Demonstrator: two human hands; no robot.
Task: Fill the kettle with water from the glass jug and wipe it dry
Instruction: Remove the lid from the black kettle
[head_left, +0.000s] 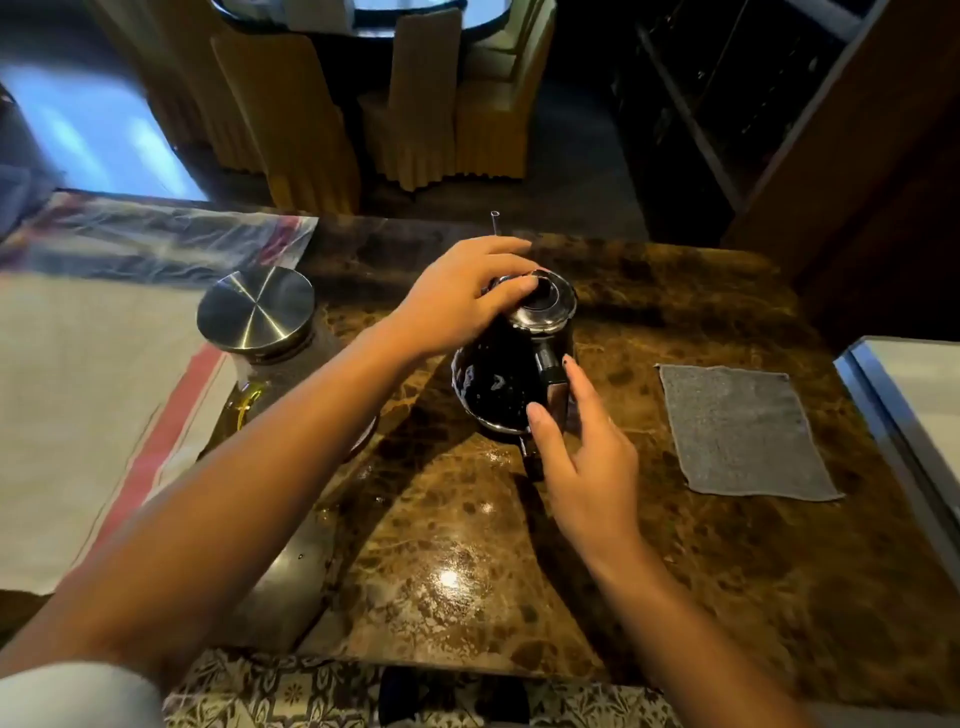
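A steel kettle (493, 384) stands open on the brown marble table (649, 545), its dark inside showing. My left hand (457, 301) holds the kettle's lid (545, 304) by its knob, tilted up over the far rim. My right hand (582, 457) reaches to the kettle's handle (550, 364), fingers straight, fingertips touching it. The glass jug (249, 384) with a round steel lid (255, 307) stands to the left, partly hidden by my left forearm. A grey cloth (743, 431) lies flat to the right of the kettle.
A thin spout or tube (494, 222) sticks up behind my left hand. A white cloth with a red stripe (78, 415) covers the surface at left, clear plastic wrap (156, 239) behind it. A metal-edged counter (909, 405) borders the right. Covered chairs (415, 104) stand beyond the table.
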